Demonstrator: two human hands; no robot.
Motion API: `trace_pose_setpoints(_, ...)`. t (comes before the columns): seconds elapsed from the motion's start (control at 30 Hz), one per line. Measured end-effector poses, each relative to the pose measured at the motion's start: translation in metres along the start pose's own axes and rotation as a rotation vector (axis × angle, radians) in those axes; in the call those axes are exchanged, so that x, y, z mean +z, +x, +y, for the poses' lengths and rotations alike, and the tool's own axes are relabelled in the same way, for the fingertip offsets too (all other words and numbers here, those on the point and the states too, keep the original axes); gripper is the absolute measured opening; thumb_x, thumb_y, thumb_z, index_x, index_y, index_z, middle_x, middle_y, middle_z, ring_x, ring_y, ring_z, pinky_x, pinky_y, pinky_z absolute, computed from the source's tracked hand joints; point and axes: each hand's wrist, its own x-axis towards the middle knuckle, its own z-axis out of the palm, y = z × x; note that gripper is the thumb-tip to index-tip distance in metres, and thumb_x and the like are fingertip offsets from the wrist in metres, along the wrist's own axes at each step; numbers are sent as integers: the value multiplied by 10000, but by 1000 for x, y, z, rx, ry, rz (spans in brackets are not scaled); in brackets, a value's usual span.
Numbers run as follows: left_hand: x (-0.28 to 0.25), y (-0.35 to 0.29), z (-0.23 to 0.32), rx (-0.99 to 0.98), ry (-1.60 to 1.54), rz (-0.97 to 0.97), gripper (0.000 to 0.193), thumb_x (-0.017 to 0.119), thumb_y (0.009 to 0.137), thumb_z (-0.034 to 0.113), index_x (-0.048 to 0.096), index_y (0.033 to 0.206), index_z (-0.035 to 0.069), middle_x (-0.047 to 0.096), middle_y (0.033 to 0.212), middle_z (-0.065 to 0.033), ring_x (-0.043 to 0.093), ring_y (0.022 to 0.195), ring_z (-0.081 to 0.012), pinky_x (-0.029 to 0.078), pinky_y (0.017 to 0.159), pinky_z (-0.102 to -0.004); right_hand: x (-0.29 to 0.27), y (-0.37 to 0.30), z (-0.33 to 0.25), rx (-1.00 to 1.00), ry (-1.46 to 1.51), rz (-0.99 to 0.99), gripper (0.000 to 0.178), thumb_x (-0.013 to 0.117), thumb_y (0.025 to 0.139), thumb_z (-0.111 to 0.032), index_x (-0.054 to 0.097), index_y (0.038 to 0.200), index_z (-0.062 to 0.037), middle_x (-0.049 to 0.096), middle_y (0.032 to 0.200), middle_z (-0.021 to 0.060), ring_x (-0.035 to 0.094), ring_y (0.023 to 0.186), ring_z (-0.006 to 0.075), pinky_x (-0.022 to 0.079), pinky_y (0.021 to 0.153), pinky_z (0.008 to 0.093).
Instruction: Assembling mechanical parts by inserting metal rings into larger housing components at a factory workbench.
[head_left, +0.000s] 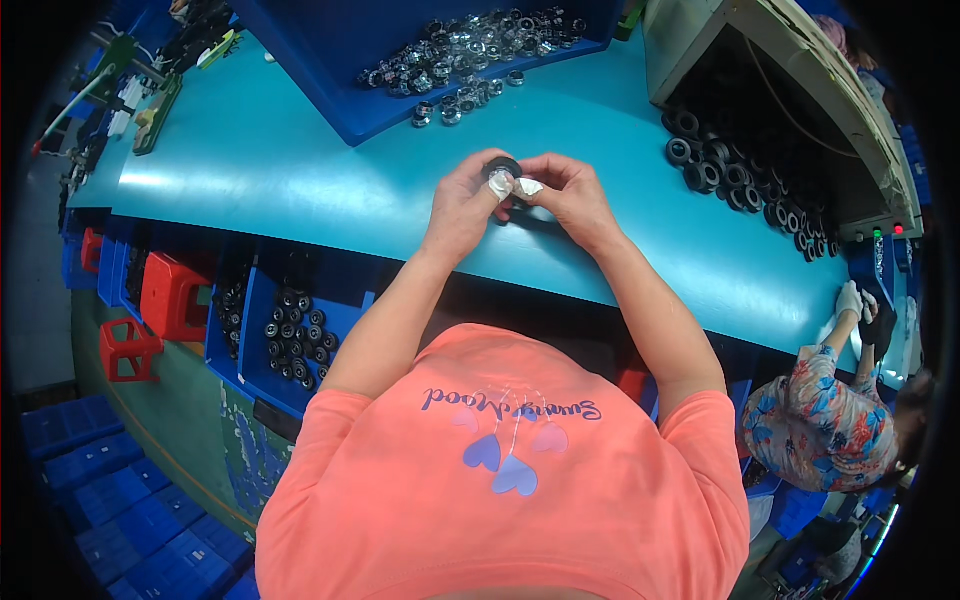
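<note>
Above the turquoise tabletop, my left hand [464,198] and my right hand [577,196] meet at one small black ring-shaped part [502,165]. Something clear or silvery shows inside the ring, mostly hidden by my thumbs. Both hands are closed, the fingers bent round the part from either side. White coverings sit on the thumb tips. Beyond my hands, several silvery round pieces [450,116] lie at the lip of a tilted blue bin [330,85], with a heap of the same kind inside it.
On the right, many black rings [735,172] lie spread beside a beige machine housing [800,60]. A co-worker's gloved hands [858,302] are at the far right. Below the table edge at left are blue bins of black round parts [298,335] and red stools [172,297].
</note>
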Motion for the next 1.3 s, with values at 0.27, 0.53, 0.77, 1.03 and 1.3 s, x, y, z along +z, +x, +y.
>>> trace_pose_setpoints(0.27, 3, 1, -5, 91, 26, 143, 217, 643, 936, 116, 660, 1132, 23, 662, 904, -31, 596, 694, -74, 490, 517, -212, 4, -4, 5, -77, -34, 12, 268, 741, 853, -57, 715, 1110, 16, 731, 1013, 86, 675, 891, 126, 539, 773, 266)
trace_pose_setpoints(0.53, -3, 4, 4, -41, -44, 52, 269, 590, 993, 140, 654, 1235, 44, 679, 949, -42, 604, 719, -86, 542, 580, -247, 7, 0, 5, -11, 49, 78, 262, 748, 862, -83, 722, 1108, 4, 736, 977, 81, 672, 849, 114, 540, 701, 255)
trace_pose_setpoints(0.77, 2, 1, 6, 30, 112, 112, 232, 557, 982, 126, 691, 1149, 39, 680, 846, -60, 580, 600, -76, 504, 512, -227, 4, -4, 6, -96, -29, 88, 263, 758, 855, -96, 732, 1094, 12, 733, 963, 75, 678, 842, 119, 546, 679, 253)
trace_pose_setpoints(1.03, -5, 6, 2, -31, 102, 121, 258, 568, 992, 109, 665, 1221, 38, 674, 865, -69, 569, 598, -79, 504, 510, -235, 10, -5, 7, -64, -93, 116, 260, 714, 890, -104, 718, 1117, 21, 732, 1016, 99, 690, 880, 131, 560, 702, 268)
trace_pose_setpoints(1.3, 0, -1, 4, -3, 122, 8, 514, 583, 967, 54, 471, 1468, 53, 659, 1127, -83, 629, 935, -115, 539, 694, -246, 2, 3, 2, 11, 130, 30, 353, 666, 904, -81, 641, 1243, 14, 704, 1116, 115, 687, 958, 166, 562, 770, 278)
